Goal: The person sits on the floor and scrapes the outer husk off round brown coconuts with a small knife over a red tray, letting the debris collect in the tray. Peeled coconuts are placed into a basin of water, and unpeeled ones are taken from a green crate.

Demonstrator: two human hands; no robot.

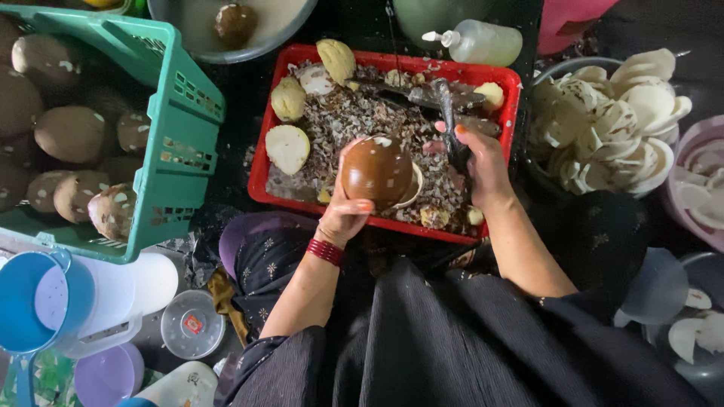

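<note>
My left hand [348, 207] grips a round brown shelled fruit [377, 169] held over a red tray [260, 169]. A pale cut edge shows at the fruit's right side. My right hand [483, 162] is closed on the dark handle of a knife [445, 102], whose blade points away across the tray. The tray is full of brown peelings, with several pale peeled pieces [287, 148] along its left and far sides.
A green crate [177, 132] of brown unpeeled fruits stands at the left. A bowl [554, 71] heaped with white slices sits at the right, beside a pink bowl [697, 139]. A squeeze bottle [479, 41] lies beyond the tray. A blue scoop [34, 301] and white jug are at lower left.
</note>
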